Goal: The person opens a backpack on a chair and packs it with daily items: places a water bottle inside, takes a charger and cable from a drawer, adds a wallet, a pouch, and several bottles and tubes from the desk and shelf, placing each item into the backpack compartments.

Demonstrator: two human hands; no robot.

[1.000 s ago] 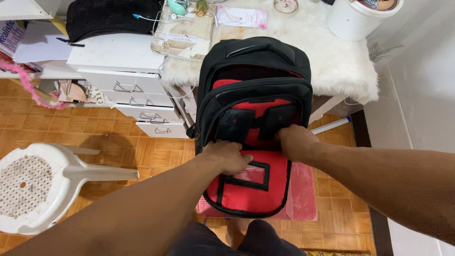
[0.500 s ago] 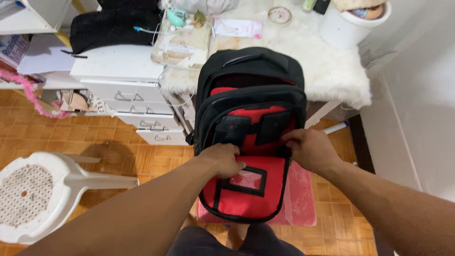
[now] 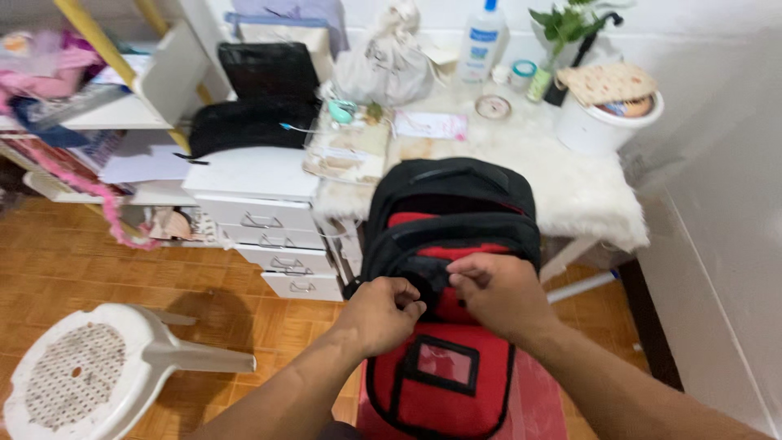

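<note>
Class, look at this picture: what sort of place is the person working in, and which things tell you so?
Probably a bedroom or home study corner. A white drawer unit, a fluffy-covered table crowded with bottles and a plant, and a wood-tile floor suggest it. Both hands hold an open backpack.

Orange parquet floor (image 3: 98, 269), white drawer unit (image 3: 265, 220), overturned white plastic stool (image 3: 90, 379), white wall (image 3: 725, 163).

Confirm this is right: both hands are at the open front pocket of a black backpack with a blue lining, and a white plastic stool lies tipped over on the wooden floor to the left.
Not quite: the lining of the backpack is red, not blue, as the head view shows. The rest stands: the left hand and right hand are at its open front pocket, and the white plastic stool lies tipped over on the wooden floor to the left.
</note>
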